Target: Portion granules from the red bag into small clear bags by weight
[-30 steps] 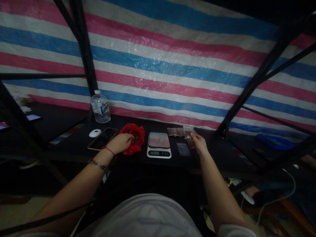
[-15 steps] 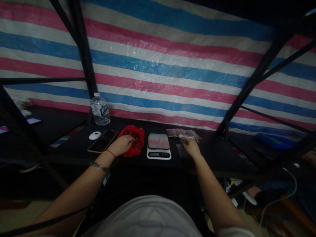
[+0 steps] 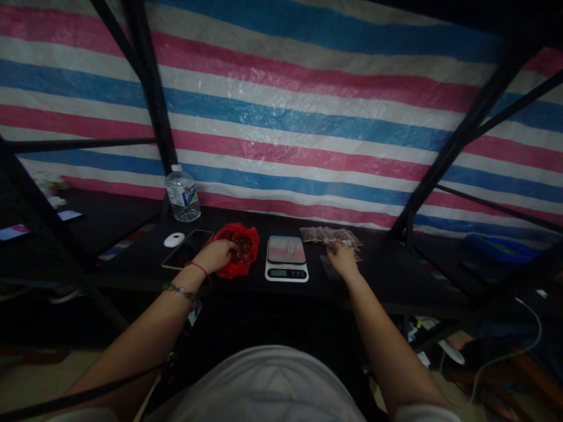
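My left hand (image 3: 219, 255) reaches into an open red plastic bag (image 3: 251, 258) of small brown pieces; its fingers are closed at the pieces, and what they pinch is too small to make out. A white digital scale (image 3: 287, 259) with a small clear item on its plate lies between my hands. To the right of it, my right hand (image 3: 342, 258) is closed at the near edge of a row of small clear bags (image 3: 323, 234) with brown contents. Whatever its fingers grip is hidden. Under that hand lies a flat clear bag (image 3: 329, 268).
A phone (image 3: 187, 249) and a white oval device (image 3: 174, 240) lie left of the red bag. Behind them stands a clear plastic bottle (image 3: 183, 194). Black metal posts (image 3: 153, 94) frame the table, with a striped sheet (image 3: 281, 117) behind. A blue tray (image 3: 501, 249) sits far right.
The view has shifted slightly, so the table items appear a little further right. My right hand has moved slightly up toward the filled bags. My left hand stays in the red bag.
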Demonstrator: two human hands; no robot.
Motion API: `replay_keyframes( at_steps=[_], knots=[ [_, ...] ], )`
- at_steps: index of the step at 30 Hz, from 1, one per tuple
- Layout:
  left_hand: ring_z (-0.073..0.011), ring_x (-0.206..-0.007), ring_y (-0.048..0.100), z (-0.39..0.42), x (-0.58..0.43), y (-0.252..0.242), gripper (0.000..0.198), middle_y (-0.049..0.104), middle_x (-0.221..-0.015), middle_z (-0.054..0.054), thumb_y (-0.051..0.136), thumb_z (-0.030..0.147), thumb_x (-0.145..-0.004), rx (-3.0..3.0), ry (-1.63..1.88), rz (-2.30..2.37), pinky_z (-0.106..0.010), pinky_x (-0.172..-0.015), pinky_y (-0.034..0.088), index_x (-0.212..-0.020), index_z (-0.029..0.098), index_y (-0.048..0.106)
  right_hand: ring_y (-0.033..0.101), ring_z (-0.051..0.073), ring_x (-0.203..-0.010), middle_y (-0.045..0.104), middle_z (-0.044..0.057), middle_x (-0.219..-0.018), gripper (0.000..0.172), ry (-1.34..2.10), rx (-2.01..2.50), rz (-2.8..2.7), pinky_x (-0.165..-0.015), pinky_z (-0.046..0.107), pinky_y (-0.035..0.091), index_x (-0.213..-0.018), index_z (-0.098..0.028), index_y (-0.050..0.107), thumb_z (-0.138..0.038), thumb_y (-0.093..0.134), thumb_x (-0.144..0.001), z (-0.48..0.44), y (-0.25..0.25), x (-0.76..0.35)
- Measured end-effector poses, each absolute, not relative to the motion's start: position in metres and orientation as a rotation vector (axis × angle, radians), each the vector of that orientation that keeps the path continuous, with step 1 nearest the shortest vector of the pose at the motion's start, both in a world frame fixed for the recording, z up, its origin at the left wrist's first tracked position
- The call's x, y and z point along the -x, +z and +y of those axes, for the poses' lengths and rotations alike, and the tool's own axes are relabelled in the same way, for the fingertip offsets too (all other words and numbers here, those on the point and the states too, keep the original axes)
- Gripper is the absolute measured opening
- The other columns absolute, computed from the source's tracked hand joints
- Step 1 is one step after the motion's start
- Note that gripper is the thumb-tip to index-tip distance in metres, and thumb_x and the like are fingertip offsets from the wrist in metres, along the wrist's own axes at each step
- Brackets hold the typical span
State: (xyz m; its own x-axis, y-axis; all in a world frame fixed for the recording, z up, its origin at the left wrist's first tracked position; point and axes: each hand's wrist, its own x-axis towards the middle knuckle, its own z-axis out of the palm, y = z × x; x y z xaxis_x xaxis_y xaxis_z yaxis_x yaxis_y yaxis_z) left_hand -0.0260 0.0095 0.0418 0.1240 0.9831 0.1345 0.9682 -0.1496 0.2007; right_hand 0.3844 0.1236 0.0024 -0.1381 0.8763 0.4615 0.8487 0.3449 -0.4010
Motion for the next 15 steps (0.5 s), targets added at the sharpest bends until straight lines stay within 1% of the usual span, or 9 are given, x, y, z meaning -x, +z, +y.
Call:
replay_keyframes(
  at_steps=[2,4,7,9,10,13,15],
  knots=[
    [-0.0246,-0.102,0.063,0.010,0.023,0.044,0.039,0.069,-0.111,-0.011,0.042,0.015,-0.077,-2.330,0.386,1.971,-0.036,-0.094,0.046,-0.103,0.019,0.071,0.055,0.027,-0.113,0.064,0.012,-0.116,0.034,0.062,1.398,-2.031,-0.101,0.044,0.039,-0.113,-0.019,0.064,-0.026,0.057,-0.081,0.118,0.006,-0.369],
    [-0.0245,-0.104,0.062,0.009,0.023,0.048,0.037,0.069,-0.112,-0.011,0.044,0.018,-0.079,-2.379,0.449,1.933,-0.036,-0.098,0.044,-0.102,0.019,0.071,0.055,0.026,-0.113,0.064,0.011,-0.116,0.035,0.106,1.281,-2.089,-0.101,0.044,0.040,-0.115,-0.019,0.063,-0.028,0.056,-0.082,0.112,0.009,-0.353],
    [-0.0252,-0.113,0.058,0.007,0.032,0.056,0.035,0.065,-0.119,-0.012,0.046,0.026,-0.082,-2.399,0.729,2.057,-0.038,-0.104,0.040,-0.108,0.018,0.069,0.055,0.026,-0.114,0.063,0.011,-0.119,0.037,0.153,1.178,-2.145,-0.102,0.045,0.039,-0.117,-0.018,0.061,-0.029,0.057,-0.082,0.101,0.011,-0.333],
    [-0.0267,-0.118,0.055,0.008,0.044,0.061,0.042,0.062,-0.124,-0.014,0.049,0.033,-0.083,-2.278,0.939,2.212,-0.038,-0.106,0.038,-0.117,0.013,0.063,0.053,0.026,-0.116,0.062,0.012,-0.120,0.038,0.165,1.149,-2.148,-0.103,0.045,0.038,-0.119,-0.017,0.060,-0.029,0.057,-0.082,0.096,0.010,-0.324],
    [-0.0276,-0.118,0.055,0.011,0.049,0.063,0.047,0.061,-0.125,-0.016,0.050,0.036,-0.082,-2.182,0.992,2.261,-0.039,-0.106,0.039,-0.121,0.011,0.060,0.053,0.026,-0.117,0.061,0.012,-0.121,0.039,0.170,1.144,-2.141,-0.103,0.045,0.038,-0.120,-0.017,0.059,-0.029,0.057,-0.082,0.095,0.010,-0.321],
    [-0.0299,-0.117,0.056,0.027,0.060,0.065,0.065,0.056,-0.131,-0.019,0.056,0.045,-0.079,-1.924,0.957,2.253,-0.038,-0.101,0.043,-0.132,0.008,0.049,0.052,0.026,-0.118,0.061,0.012,-0.122,0.043,0.187,1.136,-2.118,-0.103,0.046,0.037,-0.123,-0.017,0.057,-0.029,0.057,-0.081,0.090,0.010,-0.314],
    [-0.0301,-0.119,0.055,0.043,0.061,0.066,0.072,0.052,-0.136,-0.020,0.061,0.045,-0.075,-1.875,0.913,2.188,-0.037,-0.101,0.043,-0.135,0.008,0.045,0.052,0.026,-0.117,0.060,0.012,-0.122,0.045,0.200,1.133,-2.112,-0.103,0.046,0.037,-0.124,-0.017,0.056,-0.028,0.058,-0.080,0.087,0.010,-0.311]
  ],
)
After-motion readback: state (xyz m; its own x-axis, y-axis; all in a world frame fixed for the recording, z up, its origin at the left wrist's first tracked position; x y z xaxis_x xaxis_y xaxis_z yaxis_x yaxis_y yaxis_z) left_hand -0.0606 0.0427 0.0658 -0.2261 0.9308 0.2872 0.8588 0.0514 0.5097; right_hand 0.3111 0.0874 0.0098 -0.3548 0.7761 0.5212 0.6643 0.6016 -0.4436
